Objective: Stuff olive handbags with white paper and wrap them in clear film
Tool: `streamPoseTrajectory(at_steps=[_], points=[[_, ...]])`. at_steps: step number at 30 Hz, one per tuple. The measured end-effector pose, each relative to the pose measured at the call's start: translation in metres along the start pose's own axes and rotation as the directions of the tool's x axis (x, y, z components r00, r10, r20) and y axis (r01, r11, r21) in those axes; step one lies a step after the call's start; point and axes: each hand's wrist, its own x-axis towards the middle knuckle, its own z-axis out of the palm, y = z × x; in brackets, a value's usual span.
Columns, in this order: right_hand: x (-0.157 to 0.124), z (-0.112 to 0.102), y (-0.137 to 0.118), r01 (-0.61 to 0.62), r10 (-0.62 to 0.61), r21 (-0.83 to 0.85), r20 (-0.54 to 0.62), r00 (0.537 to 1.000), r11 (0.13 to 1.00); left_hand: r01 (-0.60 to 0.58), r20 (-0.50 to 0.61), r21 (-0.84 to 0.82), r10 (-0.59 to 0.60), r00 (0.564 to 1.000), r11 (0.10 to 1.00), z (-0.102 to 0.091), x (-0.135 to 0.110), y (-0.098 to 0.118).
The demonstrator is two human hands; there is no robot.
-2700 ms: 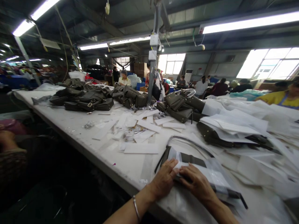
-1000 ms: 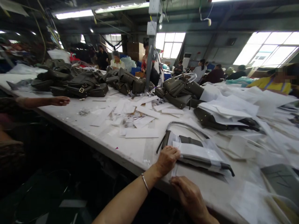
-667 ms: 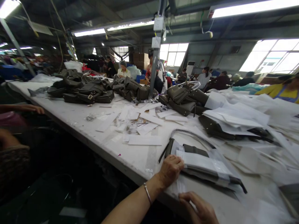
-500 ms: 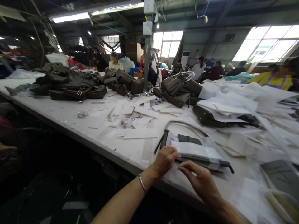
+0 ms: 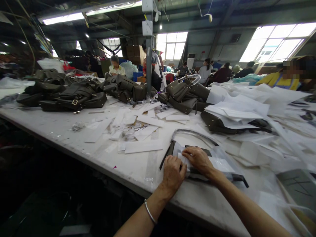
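We see a handbag (image 5: 237, 177) of matt olive, leather-like material inside a glossy clear plastic wrap (image 5: 222, 163). The paper slips (image 5: 143, 146) look matt white, the surface (image 5: 61, 125) smooth but scuffed white, and our bracelet (image 5: 149, 212) shiny metal.

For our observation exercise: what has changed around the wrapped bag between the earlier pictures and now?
The right hand came up from the table edge onto the wrapped bag. The left hand stayed at its near corner; the bag lies where it was.

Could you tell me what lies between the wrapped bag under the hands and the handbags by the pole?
In the head view, scattered white paper slips cover the table between the wrapped bag and handbags.
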Motion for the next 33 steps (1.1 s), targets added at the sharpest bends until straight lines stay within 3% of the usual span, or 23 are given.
streamPoseTrajectory(at_steps=[6, 12, 15, 19, 22, 27, 33], points=[[0.000, 0.016, 0.009, 0.002, -0.002, -0.008, -0.004, 1.000, 1.000, 0.025, -0.054, 0.118, -0.019, 0.998, 0.993, 0.011, 0.001, 0.001], [0.004, 0.023, 0.015, -0.085, 0.081, 0.087, 0.045, 0.996, 0.993, -0.007, -0.050, 0.209, 0.018, 0.999, 0.978, 0.014, 0.003, -0.002], [0.006, 0.024, 0.013, -0.103, 0.099, 0.086, 0.049, 0.994, 0.991, -0.167, -0.057, 0.249, 0.187, 0.981, 0.954, 0.010, 0.003, 0.001], [0.005, 0.025, 0.009, -0.136, 0.134, 0.071, 0.020, 0.991, 0.988, -0.365, -0.103, 0.279, 0.406, 0.908, 0.888, 0.013, -0.010, 0.004], [0.005, 0.025, 0.007, -0.153, 0.152, 0.045, 0.014, 0.988, 0.987, -0.364, -0.141, 0.313, 0.422, 0.896, 0.877, 0.022, -0.021, 0.000], [0.011, 0.024, 0.004, -0.180, 0.181, -0.062, 0.023, 0.983, 0.982, -0.276, -0.187, 0.335, 0.351, 0.918, 0.901, 0.035, -0.025, -0.003], [0.018, 0.010, -0.011, -0.154, 0.147, -0.153, -0.052, 0.988, 0.976, -0.272, -0.159, 0.383, 0.353, 0.922, 0.883, 0.036, -0.021, -0.002]])
